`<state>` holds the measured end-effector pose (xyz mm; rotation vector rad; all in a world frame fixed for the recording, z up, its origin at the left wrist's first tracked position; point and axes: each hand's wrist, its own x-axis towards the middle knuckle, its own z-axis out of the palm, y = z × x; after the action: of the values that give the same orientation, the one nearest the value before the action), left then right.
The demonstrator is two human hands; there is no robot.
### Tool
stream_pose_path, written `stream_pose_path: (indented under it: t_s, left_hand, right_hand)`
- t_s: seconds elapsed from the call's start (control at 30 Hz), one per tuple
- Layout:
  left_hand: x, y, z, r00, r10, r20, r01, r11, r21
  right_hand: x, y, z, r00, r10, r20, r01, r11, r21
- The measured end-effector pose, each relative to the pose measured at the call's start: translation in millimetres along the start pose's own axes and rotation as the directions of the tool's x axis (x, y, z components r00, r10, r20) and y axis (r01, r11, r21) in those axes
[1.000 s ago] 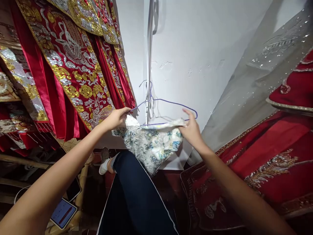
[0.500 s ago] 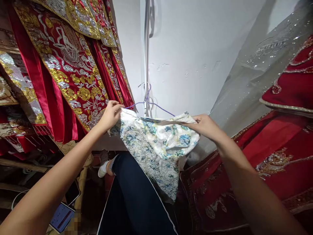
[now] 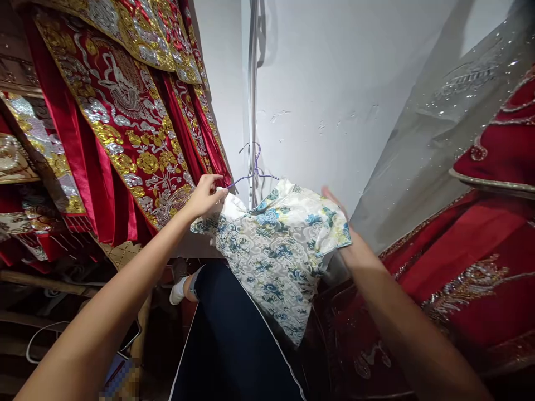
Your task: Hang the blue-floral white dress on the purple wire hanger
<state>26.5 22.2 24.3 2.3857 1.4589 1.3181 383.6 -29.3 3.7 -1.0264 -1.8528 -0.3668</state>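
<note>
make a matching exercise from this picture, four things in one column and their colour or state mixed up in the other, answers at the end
1. wire hanger
2. short-sleeved shirt
3. trousers
4. right hand

a. dark blue
b. partly hidden by a sleeve
c. purple
d. pale, with blue flowers

Pairs: 1-c, 2-d, 3-a, 4-b
</note>
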Motion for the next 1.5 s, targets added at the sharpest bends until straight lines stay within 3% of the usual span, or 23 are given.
stream_pose_path:
  t_s: [0.07, 0.1, 0.17, 0.23, 0.3, 0.4, 0.47, 0.53, 0.63, 0.7, 0.73, 0.77, 0.83, 0.9, 0.97, 1.1, 1.2, 1.3, 1.4, 1.5]
  left_hand:
    - [-6, -12, -2.6, 0.999, -0.033, 0.01, 0.033, 0.999, -0.02]
    - [-7, -16, -2.5, 0.999, -0.033, -0.001, 0.033, 0.999, -0.038]
    - [-8, -14, -0.8, 0.999, -0.009, -0.045, 0.005, 0.996, -0.089]
    - [-6, -1, 0.4, 0.992, 0.043, -0.118, -0.058, 0.99, -0.126]
    - [-4, 19, -1.5, 0.976, 0.09, -0.199, -0.116, 0.985, -0.126]
    - [-4, 55, -8.9, 0.977, 0.065, -0.205, -0.103, 0.978, -0.182]
    - [-7, 77, -13.3, 0.997, 0.008, -0.082, -0.032, 0.953, -0.3]
    - [-14, 93, -15.0, 0.993, -0.03, 0.115, 0.074, 0.914, -0.4]
    - [-37, 104, -14.6, 0.914, -0.063, 0.4, 0.251, 0.863, -0.438]
    - [-60, 103, -16.7, 0.855, -0.063, 0.514, 0.303, 0.866, -0.398]
    - [-72, 102, -19.7, 0.834, -0.064, 0.548, 0.304, 0.882, -0.36]
    - [-84, 100, -24.2, 0.821, -0.072, 0.566, 0.295, 0.903, -0.312]
    - [-103, 97, -37.5, 0.817, -0.102, 0.567, 0.263, 0.942, -0.21]
    - [-111, 95, -53.1, 0.834, -0.117, 0.538, 0.228, 0.963, -0.143]
    - [-108, 89, -66.2, 0.856, -0.101, 0.507, 0.192, 0.973, -0.129]
    - [-79, 63, -74.7, 0.932, -0.081, 0.354, 0.148, 0.975, -0.167]
    - [-54, 46, -69.8, 1.0, -0.021, 0.019, 0.022, 0.999, -0.043]
    - [-44, 45, -62.0, 0.955, 0.1, -0.28, -0.071, 0.991, 0.111]
    - [-53, 54, -47.9, 0.903, 0.183, -0.39, -0.128, 0.978, 0.162]
    - [-74, 52, -20.4, 0.866, 0.169, -0.47, -0.11, 0.982, 0.151]
  right_hand:
    - [1, 8, -8, 0.987, 0.157, 0.047, -0.164, 0.948, 0.272]
    - [2, 9, -10, 0.957, 0.257, 0.134, -0.29, 0.845, 0.45]
    - [6, 7, -10, 0.861, 0.371, 0.348, -0.505, 0.54, 0.674]
    - [11, 0, -10, 0.794, 0.417, 0.442, -0.585, 0.327, 0.743]
    - [15, -11, -14, 0.782, 0.483, 0.393, -0.554, 0.251, 0.794]
    - [9, -39, -29, 0.799, 0.528, 0.288, -0.49, 0.293, 0.821]
    - [-6, -68, -42, 0.825, 0.452, 0.34, -0.514, 0.349, 0.784]
    - [-25, -103, -49, 0.83, 0.262, 0.492, -0.556, 0.449, 0.699]
    - [-52, -141, -43, 0.776, -0.167, 0.609, -0.426, 0.573, 0.7]
    - [-61, -146, -27, 0.744, -0.377, 0.552, -0.287, 0.565, 0.774]
    - [-61, -140, -18, 0.756, -0.413, 0.508, -0.217, 0.575, 0.789]
    - [-59, -131, -8, 0.793, -0.392, 0.466, -0.153, 0.613, 0.775]
    - [-51, -105, 10, 0.901, -0.215, 0.378, -0.091, 0.756, 0.648]
    - [-41, -75, 24, 0.954, 0.0, 0.301, -0.154, 0.859, 0.488]
    - [-33, -52, 32, 0.945, 0.103, 0.311, -0.249, 0.843, 0.477]
    - [-21, -36, 31, 0.887, 0.162, 0.433, -0.428, 0.64, 0.638]
    - [-4, -37, 31, 0.854, 0.281, 0.437, -0.519, 0.478, 0.708]
    - [21, -32, 38, 0.846, 0.421, 0.327, -0.475, 0.319, 0.82]
    - [45, -21, 47, 0.821, 0.516, 0.243, -0.418, 0.255, 0.872]
    - [57, -10, 49, 0.778, 0.614, 0.129, -0.37, 0.282, 0.885]
